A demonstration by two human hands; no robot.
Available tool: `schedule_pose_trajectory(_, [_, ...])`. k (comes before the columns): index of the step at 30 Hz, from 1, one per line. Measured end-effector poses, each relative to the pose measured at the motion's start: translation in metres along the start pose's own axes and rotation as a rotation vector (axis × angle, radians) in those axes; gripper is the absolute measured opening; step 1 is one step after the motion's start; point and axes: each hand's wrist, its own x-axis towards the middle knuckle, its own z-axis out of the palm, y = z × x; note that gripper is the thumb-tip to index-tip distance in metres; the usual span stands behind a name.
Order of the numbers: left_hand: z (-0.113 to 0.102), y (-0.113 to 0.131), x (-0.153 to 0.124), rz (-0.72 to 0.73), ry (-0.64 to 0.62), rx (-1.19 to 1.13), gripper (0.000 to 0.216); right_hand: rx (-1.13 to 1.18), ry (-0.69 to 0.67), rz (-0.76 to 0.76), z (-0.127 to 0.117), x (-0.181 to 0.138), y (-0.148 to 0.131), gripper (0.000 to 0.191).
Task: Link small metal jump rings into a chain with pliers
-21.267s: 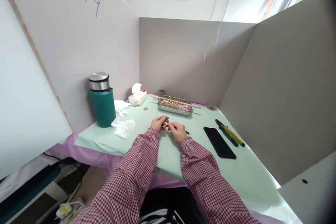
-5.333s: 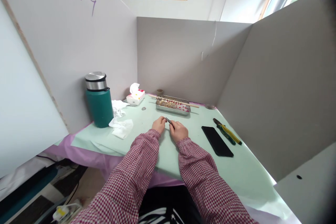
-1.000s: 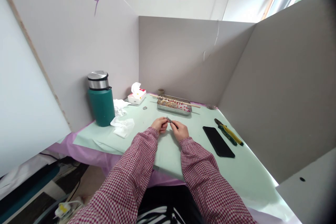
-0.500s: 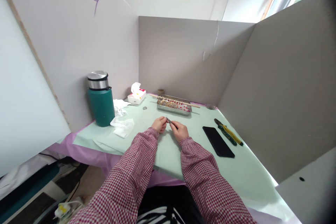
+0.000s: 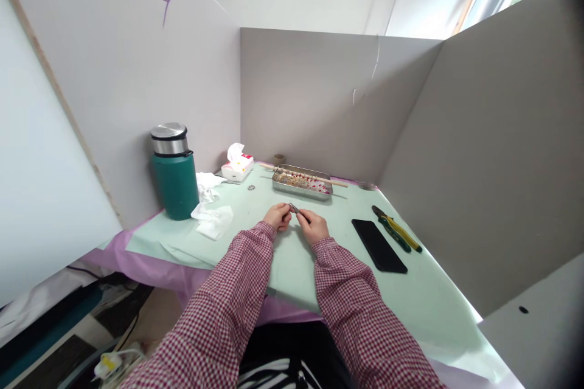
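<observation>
My right hand (image 5: 314,228) is closed around a slim metal tool (image 5: 295,210), grey at the tip and darker toward the palm; its exact kind is too small to tell. The tool's tip points left and meets the fingertips of my left hand (image 5: 277,217). Those left fingers are pinched together, and whatever lies between them is too small to make out. Both hands are just above the green-covered table (image 5: 292,267). Beyond them stands a shallow metal tray (image 5: 301,193) holding small red and tan pieces, with a thin wooden stick (image 5: 338,183) lying across it.
A black phone (image 5: 378,246) and yellow-green pliers (image 5: 396,230) lie at the right. On the left are a green flask (image 5: 176,185), crumpled tissues (image 5: 213,221) and a tissue pack (image 5: 237,167). A small brown cup (image 5: 279,159) stands behind the tray. Grey partitions (image 5: 337,97) enclose the table.
Both hands stay in nearly the same place, with the tool's tip still at the left fingertips. The tool and fingers have shifted only very slightly.
</observation>
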Motion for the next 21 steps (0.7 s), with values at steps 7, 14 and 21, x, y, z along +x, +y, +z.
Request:
schedule_pose_trajectory(7, [0.0001, -0.0003, 0.0000, 0.017, 0.024, 0.019, 0.021, 0.004, -0.006, -0.001, 0.0000, -0.0001, -0.0003, 0.028])
schedule_pose_trajectory(14, [0.0020, -0.0004, 0.0007, 0.035, 0.079, 0.117, 0.016, -0.034, -0.021, -0.005, 0.0006, 0.0000, 0.0003, 0.026])
schedule_pose_trajectory(21, [0.0038, -0.0033, 0.0026, 0.081, 0.158, 0.261, 0.013, -0.044, -0.025, 0.009, 0.0011, -0.0003, -0.0004, 0.026])
